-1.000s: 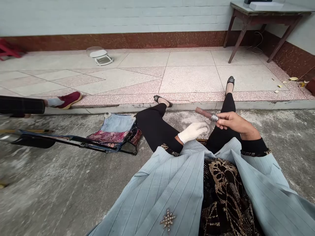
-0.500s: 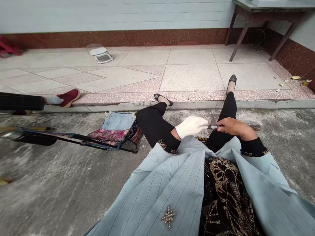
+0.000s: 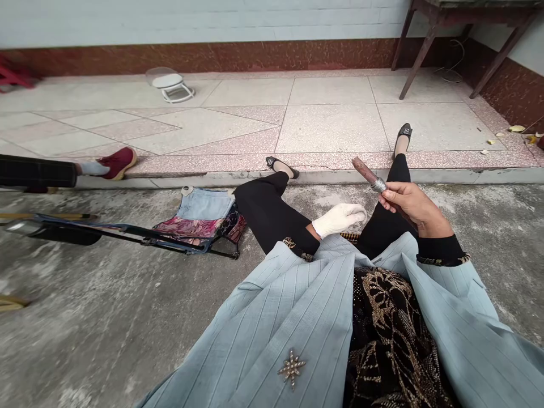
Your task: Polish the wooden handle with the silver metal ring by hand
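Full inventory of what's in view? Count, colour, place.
stick: 1, brown, in right hand
wire: wrapped, silver, around stick
folding chair: 1, blue and pink, on concrete, left
stool: 1, white, on tiled step
table: 1, dark brown, upper right
cable: 1, pale, under table
leaves: several, yellow, step's right end
other person's shoe: 1 clear, dark red, left
red object: 1, cut off, left edge
yellow objects: 2, unclear, left
jacket: 1, pale blue, worn
brooch: 1, gold-toned, on jacket
own shoes: 2, black, at step
left hand: 1, white glove, near lap
right hand: 1, bare, holding stick
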`<state>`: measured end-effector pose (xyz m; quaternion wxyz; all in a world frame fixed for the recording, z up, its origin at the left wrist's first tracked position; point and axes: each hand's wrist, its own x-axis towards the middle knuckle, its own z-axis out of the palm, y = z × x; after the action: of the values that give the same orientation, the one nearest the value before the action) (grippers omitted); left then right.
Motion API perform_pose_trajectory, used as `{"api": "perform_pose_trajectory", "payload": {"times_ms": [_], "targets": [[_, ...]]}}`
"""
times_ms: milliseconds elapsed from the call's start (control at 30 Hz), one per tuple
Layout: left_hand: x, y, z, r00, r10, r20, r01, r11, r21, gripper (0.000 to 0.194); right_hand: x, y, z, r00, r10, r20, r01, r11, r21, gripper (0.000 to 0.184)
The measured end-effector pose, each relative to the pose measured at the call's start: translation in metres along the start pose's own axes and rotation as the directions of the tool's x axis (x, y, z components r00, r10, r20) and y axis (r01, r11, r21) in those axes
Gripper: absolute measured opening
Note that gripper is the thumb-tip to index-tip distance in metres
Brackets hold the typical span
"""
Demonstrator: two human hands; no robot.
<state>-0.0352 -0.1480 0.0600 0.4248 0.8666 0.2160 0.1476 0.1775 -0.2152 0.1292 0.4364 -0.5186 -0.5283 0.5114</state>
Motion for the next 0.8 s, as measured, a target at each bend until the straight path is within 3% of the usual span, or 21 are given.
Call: {"api": "perform_pose_trajectory", "payload": {"times_ms": [133,200,267,333,367,433,500,567,633,700,800], "targets": [[-0.002,0.003,0.001,0.998,0.033,0.05,-0.047,0.945,0.322,0.032,0.01,0.015,-0.006,0.99,-0.008,-0.143,-0.039,0.948,-0.316,0.025],[-0.003,0.008,0.002,0.995,0.067,0.079,-0.095,0.893,0.439,0.032,0.012,0.02,-0.008,0.982,-0.025,-0.186,-0.085,0.823,-0.562,0.023],[-0.005,0.015,0.001,0.988,0.11,0.107,-0.15,0.84,0.522,0.031,0.012,0.022,-0.009,0.987,-0.002,-0.159,-0.121,0.638,-0.76,0.021],[-0.006,0.021,-0.004,0.987,0.123,0.1,-0.159,0.795,0.585,0.03,0.011,0.021,-0.01,0.992,0.079,-0.096,-0.123,0.495,-0.86,0.02],[-0.007,0.024,-0.008,0.989,0.122,0.083,-0.147,0.783,0.605,0.029,0.009,0.02,-0.01,0.989,0.139,-0.051,-0.11,0.463,-0.88,0.019],[-0.008,0.026,-0.017,0.992,0.12,0.045,-0.122,0.781,0.612,0.027,0.006,0.015,-0.012,0.955,0.286,0.083,-0.072,0.49,-0.869,0.017],[-0.008,0.024,-0.025,0.993,0.119,0.016,-0.106,0.813,0.573,0.026,0.001,0.008,-0.013,0.878,0.388,0.281,-0.015,0.608,-0.794,0.017],[-0.007,0.02,-0.03,0.994,0.103,-0.027,-0.079,0.88,0.468,0.025,-0.004,0.001,-0.014,0.796,0.379,0.472,0.037,0.748,-0.663,0.02],[-0.004,0.014,-0.029,0.995,0.07,-0.068,-0.048,0.957,0.287,0.025,-0.009,-0.006,-0.014,0.748,0.307,0.589,0.052,0.857,-0.513,0.026],[-0.002,0.008,-0.023,0.995,0.039,-0.089,-0.031,0.996,0.084,0.025,-0.013,-0.011,-0.014,0.762,0.224,0.607,0.021,0.929,-0.369,0.036],[0.0,0.006,-0.008,0.996,-0.025,-0.085,0.019,0.997,-0.075,0.028,-0.016,-0.015,-0.013,0.874,0.091,0.477,-0.004,0.984,-0.18,0.039]]}}
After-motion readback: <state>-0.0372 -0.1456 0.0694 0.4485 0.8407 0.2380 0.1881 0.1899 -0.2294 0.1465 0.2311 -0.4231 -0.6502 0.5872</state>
